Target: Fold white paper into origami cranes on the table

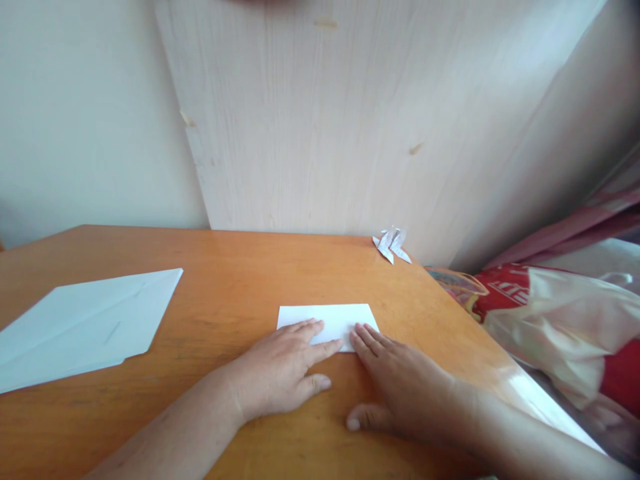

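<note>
On orange table (225, 280), small white folded paper (335, 317), flat, rectangular, crisp-edged

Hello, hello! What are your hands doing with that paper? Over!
Both hands open, flat: left hand fingers on paper, right hand fingertips at its edge. Big sheet off left, folded figure at back, both apart.

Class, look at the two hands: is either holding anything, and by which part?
Nothing is gripped. The left hand and right hand lie flat, open, their fingertips pressing down the near edge of the small white paper on the table.
</note>
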Tool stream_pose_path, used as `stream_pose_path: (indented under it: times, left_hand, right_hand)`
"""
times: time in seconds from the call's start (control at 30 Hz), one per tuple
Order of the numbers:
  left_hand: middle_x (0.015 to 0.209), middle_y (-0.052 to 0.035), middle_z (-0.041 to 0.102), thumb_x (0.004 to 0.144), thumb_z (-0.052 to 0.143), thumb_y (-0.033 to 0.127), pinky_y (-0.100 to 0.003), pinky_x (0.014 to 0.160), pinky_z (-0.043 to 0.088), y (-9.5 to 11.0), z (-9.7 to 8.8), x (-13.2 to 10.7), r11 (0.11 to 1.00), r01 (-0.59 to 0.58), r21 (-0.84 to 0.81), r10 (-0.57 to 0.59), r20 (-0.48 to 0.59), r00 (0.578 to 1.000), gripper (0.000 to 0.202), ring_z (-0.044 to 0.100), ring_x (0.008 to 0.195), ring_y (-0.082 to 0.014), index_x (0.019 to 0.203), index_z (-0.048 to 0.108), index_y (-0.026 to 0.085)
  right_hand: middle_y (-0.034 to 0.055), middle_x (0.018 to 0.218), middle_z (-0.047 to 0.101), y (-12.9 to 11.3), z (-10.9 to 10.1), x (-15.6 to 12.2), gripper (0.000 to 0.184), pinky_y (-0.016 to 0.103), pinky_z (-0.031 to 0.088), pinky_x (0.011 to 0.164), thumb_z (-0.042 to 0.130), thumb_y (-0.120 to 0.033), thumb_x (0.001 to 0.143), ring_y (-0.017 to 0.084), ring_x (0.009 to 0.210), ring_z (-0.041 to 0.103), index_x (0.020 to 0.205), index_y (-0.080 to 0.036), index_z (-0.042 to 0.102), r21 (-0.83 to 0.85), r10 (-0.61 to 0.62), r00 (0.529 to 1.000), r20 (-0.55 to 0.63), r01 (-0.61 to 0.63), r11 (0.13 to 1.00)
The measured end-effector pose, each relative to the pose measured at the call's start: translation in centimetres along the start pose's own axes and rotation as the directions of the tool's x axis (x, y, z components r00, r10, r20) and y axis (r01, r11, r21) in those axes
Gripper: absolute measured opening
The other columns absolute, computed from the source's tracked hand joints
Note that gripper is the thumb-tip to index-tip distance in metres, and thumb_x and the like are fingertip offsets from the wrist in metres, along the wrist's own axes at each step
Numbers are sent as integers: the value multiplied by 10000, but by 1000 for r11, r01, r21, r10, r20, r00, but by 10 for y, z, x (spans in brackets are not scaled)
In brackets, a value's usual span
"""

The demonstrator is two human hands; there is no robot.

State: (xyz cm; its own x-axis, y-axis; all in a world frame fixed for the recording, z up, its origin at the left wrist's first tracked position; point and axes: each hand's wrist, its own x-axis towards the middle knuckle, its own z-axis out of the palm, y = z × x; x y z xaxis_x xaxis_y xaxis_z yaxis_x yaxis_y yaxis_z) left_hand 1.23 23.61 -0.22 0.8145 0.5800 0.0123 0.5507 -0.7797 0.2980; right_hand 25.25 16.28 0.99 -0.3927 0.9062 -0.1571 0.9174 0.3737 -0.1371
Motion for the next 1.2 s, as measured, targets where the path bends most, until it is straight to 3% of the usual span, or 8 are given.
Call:
stream_pose_path:
  times: [0.37,0.7,0.97,1.2]
  left_hand:
    - [1607,-115,329,845,649,562,-530,1146,335,11,-13,0,998,65,-23,-63,99,993,656,335,1455,-369,1447,506,344]
    - [1632,-117,264,803,665,628,-553,1158,292,4,-9,1,997,61,-41,-56,108,993,745,275,1479,-377,1472,450,384]
    - [1625,-106,292,799,676,608,-537,1146,319,5,-11,0,998,59,-35,-55,101,993,728,315,1460,-386,1460,474,379]
    - [1635,-91,270,754,652,728,-547,1151,310,1,-8,2,995,74,-67,-65,119,991,796,303,1462,-402,1463,453,425]
  right_hand:
    - [256,1614,137,8,14,-13,1109,516,251,1203,489,-793,831,385,1491,194,1577,-37,173,69,-7,999,-39,10,998]
    - [210,1636,38,-1,-3,-14,1076,557,183,1202,454,-841,805,400,1499,62,1596,-175,157,107,-43,998,49,38,994]
    - [240,1622,88,-6,-5,-13,1130,551,204,1197,451,-881,762,414,1489,111,1585,-141,221,82,-19,999,40,16,996]
    - [246,1608,168,1,0,-16,1172,552,216,1195,471,-891,738,419,1480,201,1578,-105,245,70,-8,1000,18,7,997]
